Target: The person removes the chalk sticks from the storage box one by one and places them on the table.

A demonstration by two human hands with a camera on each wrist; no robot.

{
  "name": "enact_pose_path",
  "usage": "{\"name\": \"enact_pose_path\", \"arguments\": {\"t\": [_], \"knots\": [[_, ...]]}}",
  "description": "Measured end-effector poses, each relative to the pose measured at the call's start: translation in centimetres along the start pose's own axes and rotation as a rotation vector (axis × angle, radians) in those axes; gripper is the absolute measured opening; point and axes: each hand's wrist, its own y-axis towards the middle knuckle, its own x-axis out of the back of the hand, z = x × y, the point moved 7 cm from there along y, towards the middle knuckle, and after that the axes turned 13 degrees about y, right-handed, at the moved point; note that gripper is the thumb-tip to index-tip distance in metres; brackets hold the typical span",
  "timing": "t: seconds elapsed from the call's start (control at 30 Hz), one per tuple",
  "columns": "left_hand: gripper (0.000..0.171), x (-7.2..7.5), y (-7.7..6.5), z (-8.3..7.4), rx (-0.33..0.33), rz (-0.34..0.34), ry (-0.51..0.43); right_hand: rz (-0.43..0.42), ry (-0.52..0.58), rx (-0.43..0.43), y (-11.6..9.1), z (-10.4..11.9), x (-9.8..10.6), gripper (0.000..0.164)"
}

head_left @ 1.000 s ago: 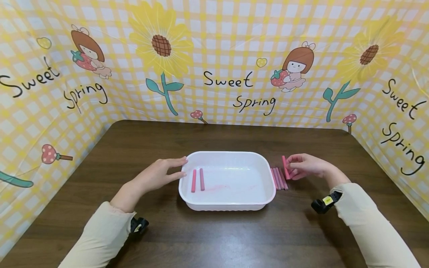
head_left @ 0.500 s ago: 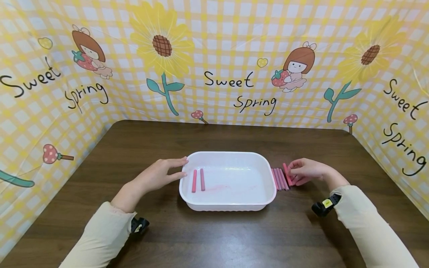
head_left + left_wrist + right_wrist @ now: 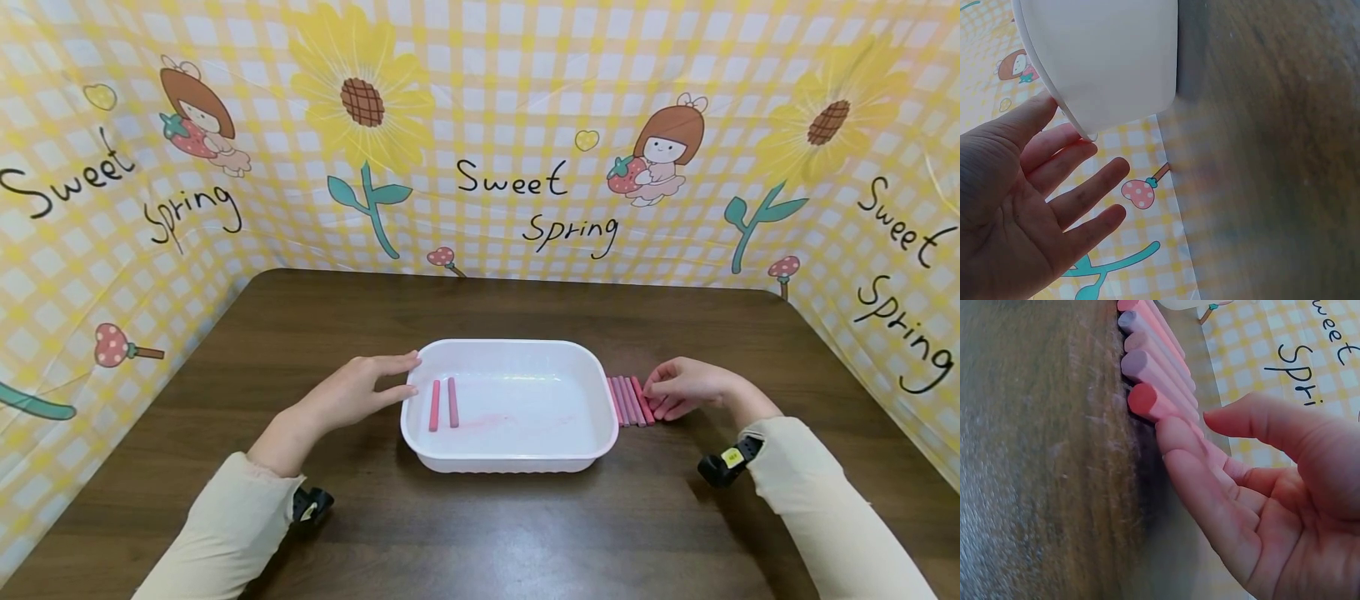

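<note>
A white plastic tray stands on the table. Inside it, at the left, lie a red chalk stick and a mauve one, side by side. My left hand touches the tray's left rim with thumb and fingertips; the fingers are spread and nearly straight. Against the tray's right side lies a row of several pink and purple chalk sticks. At the row's right end is a red chalk stick. My right hand rests its fingertips along that stick's outer side, the thumb near its far end.
The brown wooden table extends around the tray. A yellow checked cloth with printed sunflowers and lettering hangs behind and along both sides. Pink smears mark the tray's floor. Each wrist wears a small black camera.
My right hand has lowered the red chalk stick from above the row and laid it flat against the row's right end. The left hand stays at the tray rim.
</note>
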Motion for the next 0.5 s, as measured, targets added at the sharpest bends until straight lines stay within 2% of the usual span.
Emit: {"name": "enact_pose_path", "arguments": {"t": [0.27,0.5], "knots": [[0.052,0.0,0.0,0.0,0.001,0.000,-0.005,-0.027,-0.015,0.008,-0.2,0.4,0.2,0.025],[0.051,0.1,0.0,0.0,0.004,0.002,-0.008,-0.015,-0.057,0.042,-0.5,2.1,-0.3,0.031]]}}
